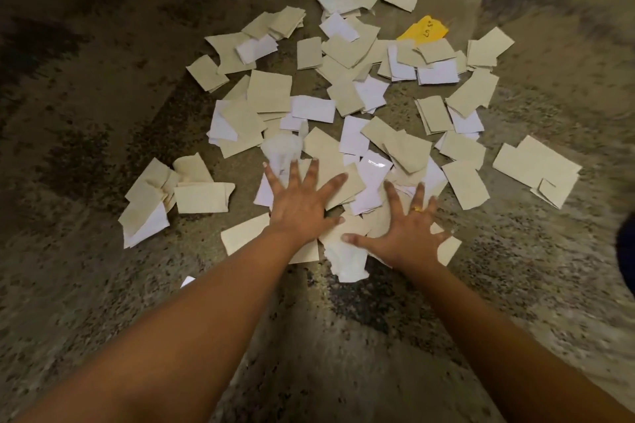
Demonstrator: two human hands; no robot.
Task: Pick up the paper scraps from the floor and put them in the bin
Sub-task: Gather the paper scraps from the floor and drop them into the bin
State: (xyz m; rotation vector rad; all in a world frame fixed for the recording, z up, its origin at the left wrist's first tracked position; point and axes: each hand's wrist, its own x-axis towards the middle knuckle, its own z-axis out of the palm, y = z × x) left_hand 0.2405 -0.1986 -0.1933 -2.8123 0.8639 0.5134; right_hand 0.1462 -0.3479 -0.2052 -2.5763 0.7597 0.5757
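Several beige and white paper scraps (pixel 347 103) lie spread over the speckled stone floor, with one yellow scrap (pixel 423 30) at the far right of the pile. My left hand (pixel 302 204) rests flat with fingers spread on the near scraps. My right hand (pixel 403 228), with a gold ring on one finger, lies flat beside it, fingers apart, on more scraps. Neither hand holds anything. No bin is in view.
A separate small cluster of beige scraps (pixel 171 194) lies to the left, another beige group (pixel 537 168) to the right. A dark blue object (pixel 627 251) shows at the right edge. Bare floor (pixel 103 79) surrounds the pile.
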